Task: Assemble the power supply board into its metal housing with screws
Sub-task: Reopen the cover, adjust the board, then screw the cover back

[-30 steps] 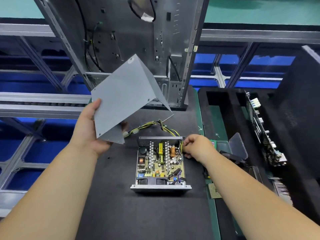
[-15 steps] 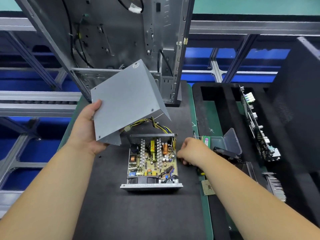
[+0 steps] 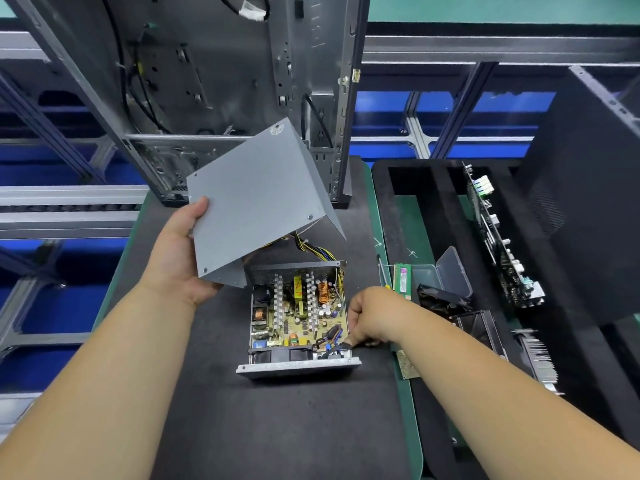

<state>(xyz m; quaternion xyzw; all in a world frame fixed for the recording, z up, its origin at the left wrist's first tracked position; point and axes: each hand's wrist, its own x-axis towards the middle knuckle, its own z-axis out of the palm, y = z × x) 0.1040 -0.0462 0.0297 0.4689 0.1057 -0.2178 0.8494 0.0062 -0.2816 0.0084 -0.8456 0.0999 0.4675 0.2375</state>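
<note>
The power supply board (image 3: pixel 298 311) sits in the open metal housing base (image 3: pixel 298 366) on the dark mat (image 3: pixel 277 427), components facing up, its yellow and black cable bundle (image 3: pixel 313 250) trailing out the far side. Seating looks done; whether any board screws are in cannot be told.

The grey cover (image 3: pixel 256 199) is off, held tilted above the far left corner of the base by the left hand (image 3: pixel 180 258), thumb on the outer face and fingers underneath. The right hand (image 3: pixel 372 318) is curled at the base's near right corner, its fingertips pinching something small and dark by the wiring there; what it is I cannot tell. Lowering the cover and driving its screws remain, by my reading.

Behind stands an open computer case (image 3: pixel 214 81). To the right, a black foam tray (image 3: pixel 433 216) holds 1 green memory stick (image 3: pixel 402 281), a clear plastic box (image 3: pixel 446 275) and an upright circuit card (image 3: pixel 498 247). The cable bundle could catch under the cover's edge.
</note>
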